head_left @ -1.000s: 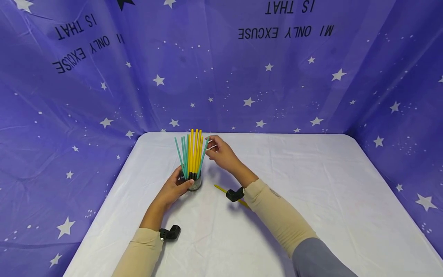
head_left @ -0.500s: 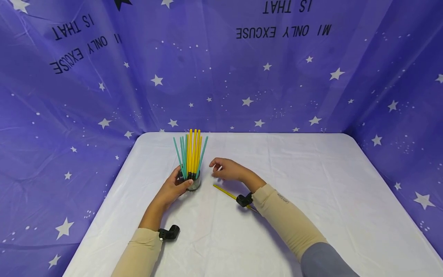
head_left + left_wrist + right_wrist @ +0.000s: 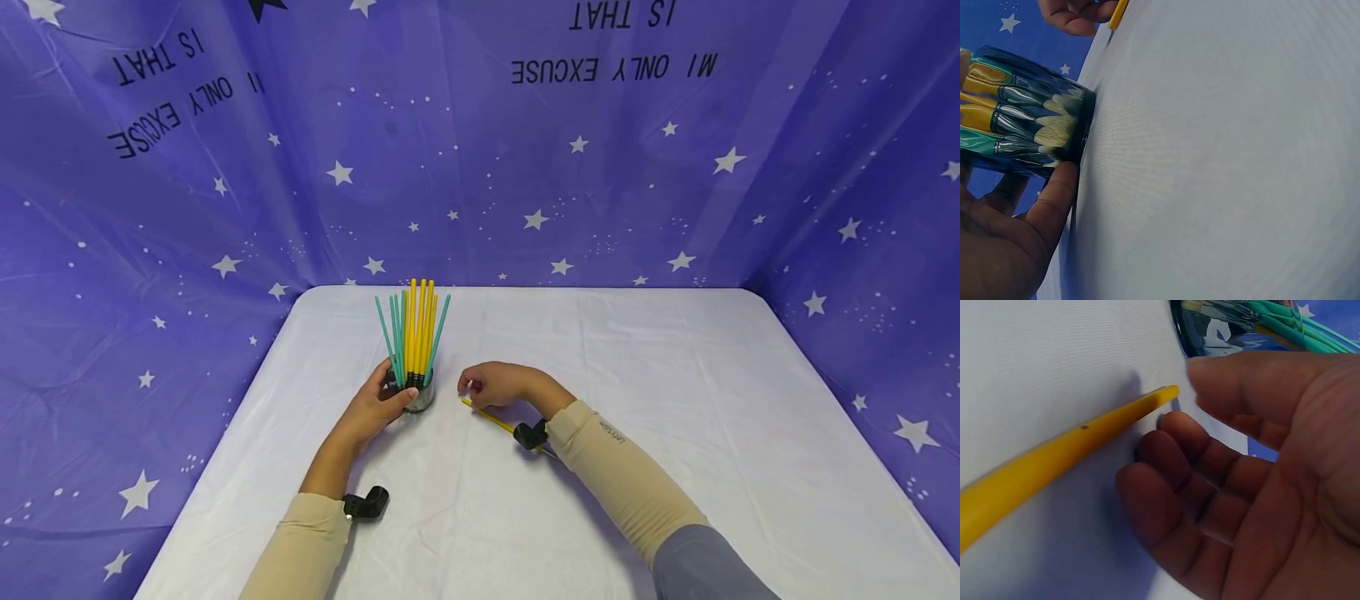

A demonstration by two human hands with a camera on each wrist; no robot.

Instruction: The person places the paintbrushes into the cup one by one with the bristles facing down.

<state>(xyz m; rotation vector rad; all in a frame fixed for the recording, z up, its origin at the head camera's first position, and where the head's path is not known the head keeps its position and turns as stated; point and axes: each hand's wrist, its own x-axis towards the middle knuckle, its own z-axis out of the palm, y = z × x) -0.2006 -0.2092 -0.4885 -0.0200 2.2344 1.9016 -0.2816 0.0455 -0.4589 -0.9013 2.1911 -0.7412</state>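
A clear glass jar point(image 3: 425, 399) stands on the white table, filled with teal and yellow paintbrushes point(image 3: 417, 342), handles up. Pale bristles point(image 3: 1055, 131) show through its glass in the left wrist view. My left hand point(image 3: 377, 410) holds the jar from the left side, thumb near its front. To the right of the jar, a single yellow paintbrush point(image 3: 1072, 445) lies on the table. Just over its handle end hovers my right hand point(image 3: 504, 384), fingers loosely bent and thumb apart from them. In the right wrist view a gap shows between those fingers and the brush.
A white cloth covers the table point(image 3: 675, 400). Purple curtains point(image 3: 480, 167) with white stars and printed lettering hang behind it and on both sides. Black wrist cameras point(image 3: 367, 503) are worn at the sleeve cuffs, and the right one covers part of the loose brush.
My right hand has let go of a teal paintbrush in the jar and come down toward the yellow brush on the table. The left hand stays on the jar.
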